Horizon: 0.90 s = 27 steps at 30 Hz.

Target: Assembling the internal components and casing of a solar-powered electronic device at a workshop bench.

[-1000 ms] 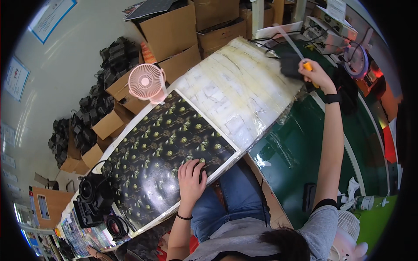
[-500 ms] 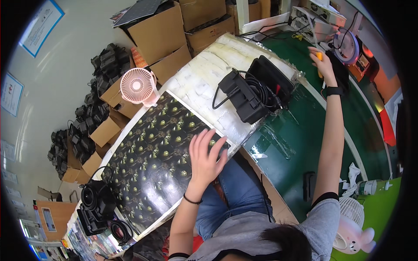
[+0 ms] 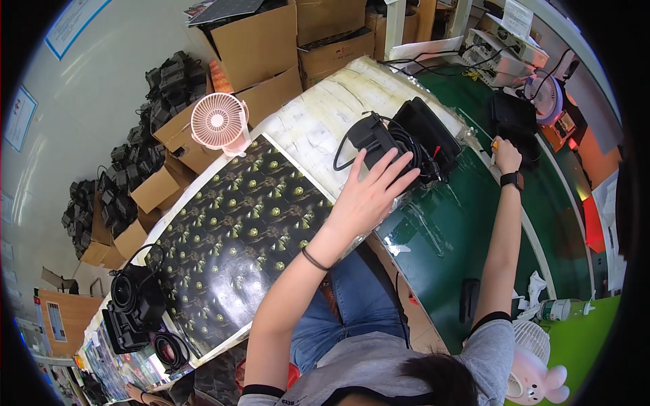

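Worktop (image 3: 311,128) with a spread left hand (image 3: 365,196) before a black device (image 3: 376,140), and a right hand (image 3: 506,155) around an orange handle (image 3: 496,143).
Left grip is wide open, gripping nothing visible; whether its fingertips touch the device is unclear. A careless push could slide the device off the worktop's right edge, or the loose cable (image 3: 345,158) could snag the fingers. The device lies just beyond that grip, partly covered by it. Right grip is curled closed on the handle, well apart from the device.
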### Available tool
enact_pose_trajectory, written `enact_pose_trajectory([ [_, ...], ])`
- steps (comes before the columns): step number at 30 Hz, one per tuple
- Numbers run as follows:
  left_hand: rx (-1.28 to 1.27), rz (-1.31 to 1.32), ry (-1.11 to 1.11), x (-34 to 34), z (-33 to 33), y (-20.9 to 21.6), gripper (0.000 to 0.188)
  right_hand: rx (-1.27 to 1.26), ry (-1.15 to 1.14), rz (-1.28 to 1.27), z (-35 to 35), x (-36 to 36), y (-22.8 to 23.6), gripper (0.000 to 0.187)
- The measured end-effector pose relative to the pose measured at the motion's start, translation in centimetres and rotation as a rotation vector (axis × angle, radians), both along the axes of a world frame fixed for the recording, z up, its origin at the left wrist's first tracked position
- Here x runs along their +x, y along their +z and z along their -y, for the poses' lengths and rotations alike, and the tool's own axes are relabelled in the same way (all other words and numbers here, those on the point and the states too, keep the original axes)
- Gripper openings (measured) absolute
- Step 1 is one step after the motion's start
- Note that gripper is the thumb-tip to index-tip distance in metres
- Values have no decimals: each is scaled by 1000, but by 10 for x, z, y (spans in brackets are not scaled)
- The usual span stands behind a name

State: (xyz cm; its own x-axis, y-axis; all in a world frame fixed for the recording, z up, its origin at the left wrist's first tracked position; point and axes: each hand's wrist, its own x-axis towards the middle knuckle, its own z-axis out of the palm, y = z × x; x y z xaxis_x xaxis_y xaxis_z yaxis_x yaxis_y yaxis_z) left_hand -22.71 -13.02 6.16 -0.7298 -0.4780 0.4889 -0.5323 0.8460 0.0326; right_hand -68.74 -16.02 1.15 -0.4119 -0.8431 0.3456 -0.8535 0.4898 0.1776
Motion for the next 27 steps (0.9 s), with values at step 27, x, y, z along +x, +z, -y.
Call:
enact_pose_trajectory([
  [27,-257,87,58,82,-16,-36,51,144,352,723,-73,166,107,27],
])
